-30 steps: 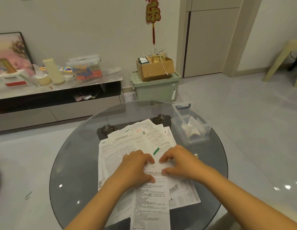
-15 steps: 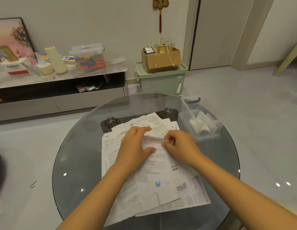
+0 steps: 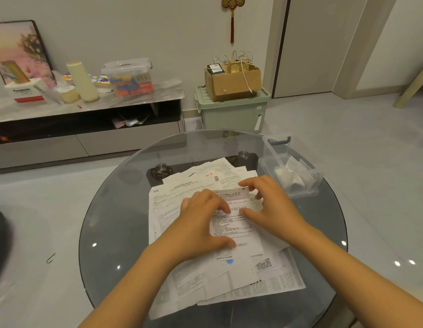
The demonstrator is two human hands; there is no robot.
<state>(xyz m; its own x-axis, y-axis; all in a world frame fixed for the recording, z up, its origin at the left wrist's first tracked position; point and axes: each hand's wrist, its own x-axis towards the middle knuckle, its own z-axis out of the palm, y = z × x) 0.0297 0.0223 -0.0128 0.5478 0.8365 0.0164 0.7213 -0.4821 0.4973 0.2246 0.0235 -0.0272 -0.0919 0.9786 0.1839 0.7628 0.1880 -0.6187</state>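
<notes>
Smoky grey glass table (image 3: 115, 221), strewn with white papers (image 3: 234, 233) in dense black print. Towards its near edge, a blue round emblem (image 3: 229, 261) and a black-and-white square code (image 3: 264, 263). At its right rim, a colourless clear bin (image 3: 307, 185). Beyond its far edge, a pale green crate (image 3: 231, 114) under a brown carton (image 3: 231, 86).

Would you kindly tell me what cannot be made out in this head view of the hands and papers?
All in the head view:
Print on the top leaflet: too small and blurred to read.
Whether the left hand and right hand pinch the leaflet or only press it: fingers hide the contact.
Lower sheets of the paper pile: covered by sheets above.
Contents of the clear box: blurred behind its walls.
</notes>
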